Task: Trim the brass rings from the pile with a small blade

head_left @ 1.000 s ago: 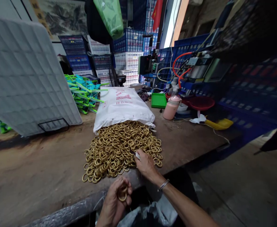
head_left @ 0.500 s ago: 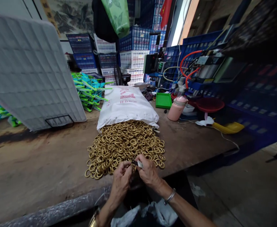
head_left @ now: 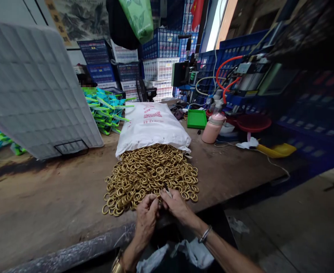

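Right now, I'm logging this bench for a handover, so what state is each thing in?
Left hand: curled, tips near the right hand's; grip mostly hidden
Right hand: closed on a small tool
Small tool: held, dark tip showing
White sack: lying down, mouth open
Rings: loose, heaped at the mouth
Pink bottle: upright
Green tray: flat, open side up
Green bag: hanging
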Demonstrator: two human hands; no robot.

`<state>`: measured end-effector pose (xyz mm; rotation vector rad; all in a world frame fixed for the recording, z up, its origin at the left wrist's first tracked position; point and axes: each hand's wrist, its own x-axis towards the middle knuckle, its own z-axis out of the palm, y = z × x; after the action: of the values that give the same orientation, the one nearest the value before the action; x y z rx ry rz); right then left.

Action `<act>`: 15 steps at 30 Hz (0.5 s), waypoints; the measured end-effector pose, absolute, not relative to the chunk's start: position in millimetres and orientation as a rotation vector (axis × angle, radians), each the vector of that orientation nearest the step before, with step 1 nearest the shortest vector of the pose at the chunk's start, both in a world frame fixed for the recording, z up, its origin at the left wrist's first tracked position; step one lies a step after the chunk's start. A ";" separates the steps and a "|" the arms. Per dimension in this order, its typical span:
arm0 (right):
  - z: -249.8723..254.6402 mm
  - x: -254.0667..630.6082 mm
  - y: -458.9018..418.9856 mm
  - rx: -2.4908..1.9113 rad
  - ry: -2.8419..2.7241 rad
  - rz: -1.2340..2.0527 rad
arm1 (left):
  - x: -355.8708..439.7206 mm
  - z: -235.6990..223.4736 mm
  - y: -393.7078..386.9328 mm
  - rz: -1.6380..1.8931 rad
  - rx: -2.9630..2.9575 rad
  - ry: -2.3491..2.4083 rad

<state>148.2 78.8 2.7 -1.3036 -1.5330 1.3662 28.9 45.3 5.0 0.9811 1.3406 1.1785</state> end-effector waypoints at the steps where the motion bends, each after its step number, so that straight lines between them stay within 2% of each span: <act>1: 0.2 148.1 79.2 -1.299 -1.529 1.391 | 29.0 4.2 45.4 1.180 0.998 1.336; 5: -5.1 146.7 81.5 -1.322 -1.533 1.379 | 28.1 3.4 43.9 1.138 0.963 1.327; 10: -2.7 144.4 82.6 -1.375 -1.642 1.169 | 24.4 7.2 40.1 1.049 0.898 1.274; 15: 3.6 143.1 79.8 -1.299 -1.680 1.214 | 19.3 7.3 36.0 1.047 0.856 1.126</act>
<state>143.1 79.8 3.6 -1.2992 -1.6801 1.2139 19.3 36.0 7.3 0.8563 1.1261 1.0472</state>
